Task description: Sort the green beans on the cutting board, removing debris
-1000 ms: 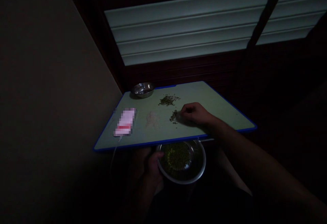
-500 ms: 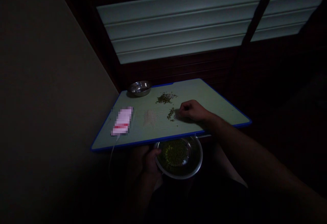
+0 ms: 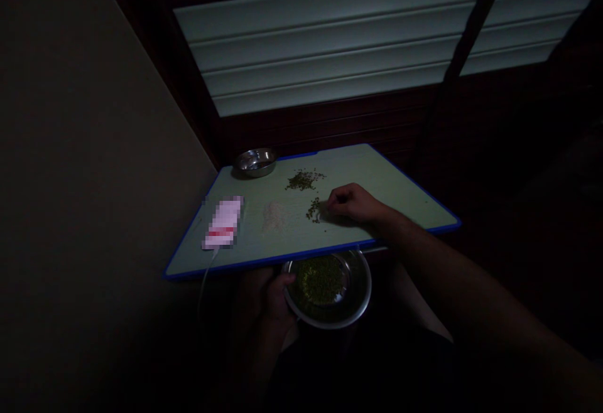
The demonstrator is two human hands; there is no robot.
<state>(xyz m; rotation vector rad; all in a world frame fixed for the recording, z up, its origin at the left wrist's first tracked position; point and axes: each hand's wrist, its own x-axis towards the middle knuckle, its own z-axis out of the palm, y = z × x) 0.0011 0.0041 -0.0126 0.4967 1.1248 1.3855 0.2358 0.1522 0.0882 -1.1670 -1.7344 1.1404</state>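
My left hand (image 3: 279, 297) is closed on the rim of a steel bowl (image 3: 366, 300), its thumb over the edge. Small green beans (image 3: 323, 280) cover part of the bowl's bottom, just below the board's front edge. On the pale green board (image 3: 391, 174) rests my right hand (image 3: 351, 203), fingers curled together; whatever they may hold is hidden. Right beside its fingertips lies a small cluster of beans (image 3: 313, 211), with a pale curved streak I cannot make out. A larger pile of beans (image 3: 303, 179) is farther back, and a patch of whitish grains (image 3: 273, 216) lies to the left.
A small steel bowl (image 3: 255, 163) stands at the board's back left corner. A blurred-out phone (image 3: 223, 223) with a white cable (image 3: 203, 287) lies at the left. Behind the board rises a dark wooden frame with pale slats (image 3: 330, 42); a wall (image 3: 94, 149) is at left.
The whole view has shifted slightly. My right hand stays beside the small bean cluster with its fingers curled, and my left hand keeps its hold on the bowl.
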